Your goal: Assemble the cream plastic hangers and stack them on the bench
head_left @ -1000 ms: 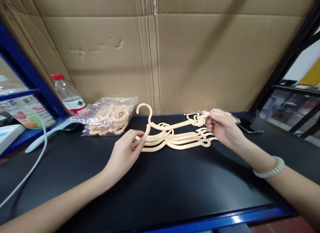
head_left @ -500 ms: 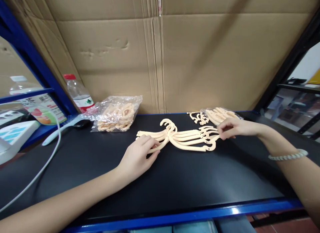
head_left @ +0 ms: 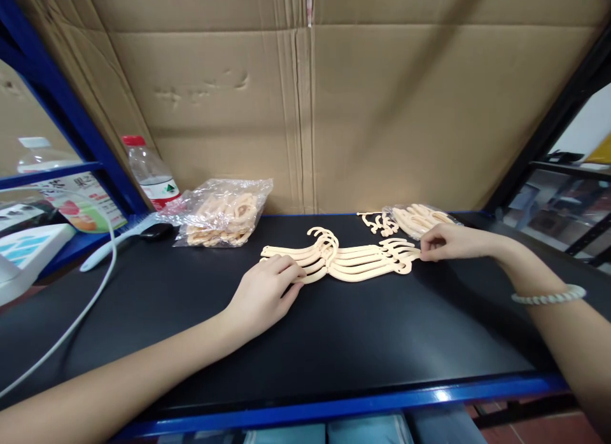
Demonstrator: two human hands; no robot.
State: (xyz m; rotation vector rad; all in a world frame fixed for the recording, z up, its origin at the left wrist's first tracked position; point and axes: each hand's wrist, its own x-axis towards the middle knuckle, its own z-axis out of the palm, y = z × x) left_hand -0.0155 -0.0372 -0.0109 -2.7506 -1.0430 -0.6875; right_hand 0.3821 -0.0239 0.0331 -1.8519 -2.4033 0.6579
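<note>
Several cream plastic hangers [head_left: 356, 264] lie overlapped in a row on the black tabletop [head_left: 324, 342], their hooks bunched at the middle. My left hand [head_left: 265, 290] is closed over the left arm of the nearest hanger, thumb in front and fingers behind. On the other side, my right hand [head_left: 439, 242] pinches the tip of a cream hanger arm at the right end of the row. Curved arm pieces there fan out beside the fingers, and the joints partly overlap. My fingers hide the hangers' lower left ends.
Behind stand a clear bag of cream parts [head_left: 224, 215], a second bag [head_left: 420, 220] and small loose hooks [head_left: 380, 223]. At left are a red-capped bottle [head_left: 151, 177], a pale blue brush [head_left: 114, 243] and a white cable [head_left: 95, 304]. Cardboard [head_left: 405, 113] walls the back.
The nearest hanger has shifted slightly back and right, lining up closer with the others. My right hand has drawn a little to the right; my left hand keeps its hold.
</note>
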